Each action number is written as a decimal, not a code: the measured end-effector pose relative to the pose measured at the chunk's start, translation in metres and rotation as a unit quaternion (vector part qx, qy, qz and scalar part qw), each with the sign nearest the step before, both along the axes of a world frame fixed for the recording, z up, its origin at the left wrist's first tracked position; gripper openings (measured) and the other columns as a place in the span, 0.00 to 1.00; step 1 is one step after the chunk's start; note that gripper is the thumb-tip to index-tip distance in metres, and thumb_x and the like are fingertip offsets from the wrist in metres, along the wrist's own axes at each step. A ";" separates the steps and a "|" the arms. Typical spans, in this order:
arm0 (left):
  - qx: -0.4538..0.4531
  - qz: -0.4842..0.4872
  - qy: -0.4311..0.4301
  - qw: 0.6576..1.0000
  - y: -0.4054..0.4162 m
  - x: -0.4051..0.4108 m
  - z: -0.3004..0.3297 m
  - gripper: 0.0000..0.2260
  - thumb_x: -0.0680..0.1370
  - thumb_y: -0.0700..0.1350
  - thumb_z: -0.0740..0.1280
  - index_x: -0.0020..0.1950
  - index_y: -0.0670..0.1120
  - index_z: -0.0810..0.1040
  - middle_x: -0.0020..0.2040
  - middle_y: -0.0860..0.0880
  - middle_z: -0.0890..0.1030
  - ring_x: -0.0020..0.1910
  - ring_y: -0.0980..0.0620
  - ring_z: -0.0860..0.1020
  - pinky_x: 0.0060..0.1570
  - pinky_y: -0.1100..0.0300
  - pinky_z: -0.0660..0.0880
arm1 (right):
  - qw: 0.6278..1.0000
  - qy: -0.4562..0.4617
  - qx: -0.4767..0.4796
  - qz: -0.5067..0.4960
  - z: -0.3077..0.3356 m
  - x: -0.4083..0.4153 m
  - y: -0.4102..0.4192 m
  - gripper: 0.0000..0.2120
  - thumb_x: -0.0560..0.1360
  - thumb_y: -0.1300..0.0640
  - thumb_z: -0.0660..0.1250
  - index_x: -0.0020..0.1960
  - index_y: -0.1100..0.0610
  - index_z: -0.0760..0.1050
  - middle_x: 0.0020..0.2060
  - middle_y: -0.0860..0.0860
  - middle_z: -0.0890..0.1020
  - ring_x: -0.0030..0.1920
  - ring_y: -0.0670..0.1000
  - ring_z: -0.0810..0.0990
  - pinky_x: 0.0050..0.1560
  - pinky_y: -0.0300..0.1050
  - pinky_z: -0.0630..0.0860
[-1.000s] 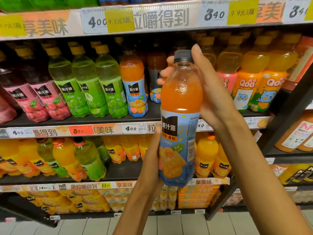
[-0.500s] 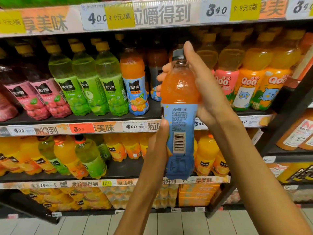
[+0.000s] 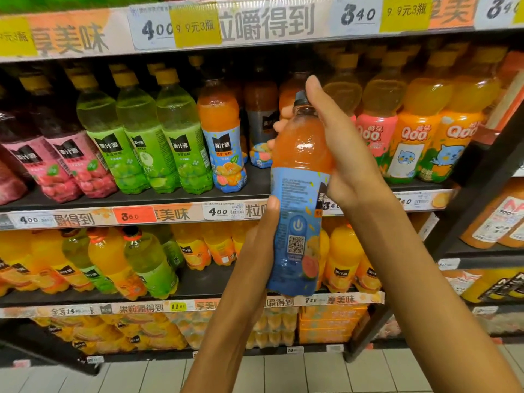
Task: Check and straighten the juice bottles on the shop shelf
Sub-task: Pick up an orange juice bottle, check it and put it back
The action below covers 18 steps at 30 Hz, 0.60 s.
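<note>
This is a shop, at the drinks aisle. Tiered dark shelves across the frame carry rows of juice bottles facing outward, grouped by flavour. Price strips with printed numbers and yellow promotion tags run along each shelf edge. Pale floor tiles show at the bottom.

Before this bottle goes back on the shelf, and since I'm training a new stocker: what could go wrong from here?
1. The held bottle shows its QR-code side; shelved like this, its front would probably not match the neighbour bottle.
2. The gap sits between that neighbour and the Qoo bottles; sliding in carelessly could knock one.
3. The right hand grips near the cap and the left hand the lower label; loosening either might tip it.
</note>
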<state>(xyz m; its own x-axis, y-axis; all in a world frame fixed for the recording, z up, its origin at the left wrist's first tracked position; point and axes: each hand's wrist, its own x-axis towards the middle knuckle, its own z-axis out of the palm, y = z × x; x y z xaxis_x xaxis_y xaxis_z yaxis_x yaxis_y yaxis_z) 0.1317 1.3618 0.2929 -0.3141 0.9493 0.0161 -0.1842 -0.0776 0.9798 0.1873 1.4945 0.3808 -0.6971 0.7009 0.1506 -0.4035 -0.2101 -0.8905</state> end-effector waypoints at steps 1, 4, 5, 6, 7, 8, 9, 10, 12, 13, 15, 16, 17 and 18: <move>0.008 -0.001 -0.012 1.000 0.000 0.001 0.002 0.21 0.69 0.68 0.55 0.46 0.61 0.84 0.44 0.48 0.86 0.43 0.50 0.84 0.48 0.54 0.81 | 1.000 0.000 -0.008 0.004 0.001 -0.001 0.000 0.18 0.78 0.45 0.62 0.51 0.61 0.76 0.36 0.54 0.82 0.38 0.54 0.82 0.45 0.49 0.80; 0.039 -0.030 -0.128 0.991 -0.002 -0.001 0.002 0.22 0.75 0.63 0.56 0.51 0.53 0.85 0.40 0.48 0.85 0.36 0.51 0.83 0.40 0.57 0.80 | 0.997 0.017 -0.034 0.069 0.003 -0.002 0.002 0.17 0.78 0.48 0.61 0.54 0.62 0.75 0.40 0.56 0.82 0.44 0.57 0.82 0.49 0.50 0.80; 0.042 -0.053 -0.161 0.985 -0.004 0.001 0.003 0.23 0.76 0.63 0.56 0.52 0.49 0.84 0.41 0.46 0.84 0.37 0.50 0.83 0.40 0.55 0.81 | 0.995 0.026 -0.048 0.089 0.003 -0.003 0.001 0.16 0.77 0.48 0.61 0.52 0.62 0.75 0.40 0.57 0.82 0.44 0.58 0.82 0.48 0.51 0.80; 0.043 -0.072 -0.188 0.979 -0.004 0.002 0.002 0.26 0.77 0.63 0.56 0.53 0.46 0.84 0.42 0.44 0.84 0.37 0.48 0.83 0.40 0.55 0.81 | 0.991 0.040 -0.066 0.110 0.002 -0.004 -0.001 0.16 0.76 0.48 0.61 0.50 0.61 0.75 0.40 0.58 0.83 0.43 0.57 0.83 0.46 0.50 0.81; 0.034 -0.083 -0.194 0.977 -0.005 0.003 0.002 0.28 0.77 0.64 0.55 0.52 0.44 0.84 0.43 0.43 0.84 0.38 0.47 0.83 0.41 0.55 0.80 | 0.987 0.054 -0.084 0.126 0.001 -0.006 -0.002 0.15 0.76 0.48 0.60 0.48 0.61 0.75 0.39 0.58 0.82 0.41 0.57 0.83 0.43 0.49 0.81; 0.028 -0.092 -0.196 0.976 -0.005 0.003 0.001 0.29 0.77 0.64 0.54 0.53 0.43 0.83 0.43 0.42 0.84 0.39 0.47 0.83 0.42 0.55 0.80 | 0.983 0.065 -0.096 0.142 0.000 -0.008 -0.002 0.15 0.78 0.48 0.59 0.45 0.60 0.74 0.37 0.57 0.82 0.38 0.55 0.82 0.41 0.47 0.80; 0.024 -0.098 -0.197 0.975 -0.006 0.002 0.000 0.30 0.77 0.65 0.53 0.54 0.43 0.83 0.45 0.41 0.84 0.41 0.46 0.84 0.43 0.54 0.80 | 0.984 0.060 -0.094 0.140 0.000 -0.010 -0.001 0.16 0.79 0.48 0.58 0.43 0.60 0.73 0.35 0.56 0.81 0.35 0.54 0.82 0.40 0.46 0.80; 0.021 -0.101 -0.202 0.974 -0.006 0.001 -0.003 0.30 0.78 0.65 0.52 0.56 0.43 0.82 0.47 0.41 0.84 0.44 0.45 0.84 0.45 0.53 0.80 | 0.987 0.045 -0.079 0.133 0.001 -0.011 0.000 0.16 0.80 0.48 0.58 0.42 0.60 0.73 0.33 0.55 0.80 0.34 0.53 0.81 0.39 0.45 0.79; -0.004 -0.061 -0.191 0.980 -0.006 -0.001 -0.003 0.30 0.76 0.65 0.54 0.61 0.44 0.80 0.53 0.41 0.83 0.51 0.43 0.83 0.49 0.52 0.80 | 0.992 0.006 -0.040 0.118 0.003 -0.011 0.002 0.16 0.79 0.49 0.60 0.41 0.60 0.74 0.32 0.56 0.81 0.33 0.54 0.82 0.38 0.44 0.80; -0.007 -0.044 -0.182 0.982 -0.007 -0.001 -0.002 0.30 0.75 0.66 0.56 0.62 0.45 0.79 0.55 0.41 0.83 0.54 0.43 0.82 0.51 0.52 0.79 | 0.994 -0.015 -0.019 0.110 0.004 -0.011 0.004 0.16 0.79 0.49 0.61 0.41 0.60 0.74 0.32 0.56 0.81 0.33 0.54 0.82 0.38 0.44 0.80; -0.014 -0.028 -0.156 0.987 -0.008 -0.003 -0.001 0.27 0.71 0.66 0.62 0.58 0.48 0.82 0.55 0.42 0.83 0.53 0.44 0.82 0.50 0.53 0.80 | 0.995 -0.062 0.010 0.082 0.004 -0.013 0.003 0.15 0.79 0.49 0.62 0.41 0.60 0.75 0.32 0.56 0.82 0.34 0.54 0.81 0.38 0.43 0.80; -0.021 -0.021 -0.146 0.989 -0.010 -0.001 0.002 0.25 0.68 0.65 0.65 0.54 0.50 0.84 0.53 0.42 0.84 0.51 0.45 0.83 0.48 0.55 0.80 | 0.994 -0.081 0.012 0.069 0.004 -0.015 0.003 0.15 0.79 0.49 0.63 0.42 0.60 0.75 0.33 0.56 0.82 0.34 0.54 0.81 0.38 0.43 0.80; -0.024 -0.027 -0.136 0.990 -0.011 0.000 0.003 0.22 0.67 0.65 0.67 0.51 0.52 0.85 0.52 0.44 0.85 0.50 0.47 0.84 0.46 0.56 0.80 | 0.994 -0.095 0.008 0.057 0.002 -0.018 0.002 0.14 0.79 0.49 0.63 0.43 0.61 0.75 0.33 0.56 0.82 0.34 0.53 0.81 0.38 0.43 0.81; -0.023 -0.031 -0.134 0.990 -0.015 0.000 0.002 0.19 0.68 0.64 0.67 0.50 0.54 0.85 0.51 0.45 0.85 0.49 0.48 0.84 0.44 0.58 0.80 | 0.993 -0.105 0.000 0.049 0.000 -0.019 0.003 0.14 0.79 0.50 0.63 0.46 0.61 0.75 0.35 0.57 0.82 0.35 0.53 0.82 0.38 0.43 0.81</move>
<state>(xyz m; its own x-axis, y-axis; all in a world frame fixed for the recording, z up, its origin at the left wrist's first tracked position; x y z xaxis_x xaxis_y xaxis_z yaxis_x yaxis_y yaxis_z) 0.1317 1.3469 0.2952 -0.2421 0.9646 -0.1044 -0.4417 -0.0138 0.8971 0.1684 1.4973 0.3812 -0.7787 0.6274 -0.0049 -0.1866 -0.2390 -0.9529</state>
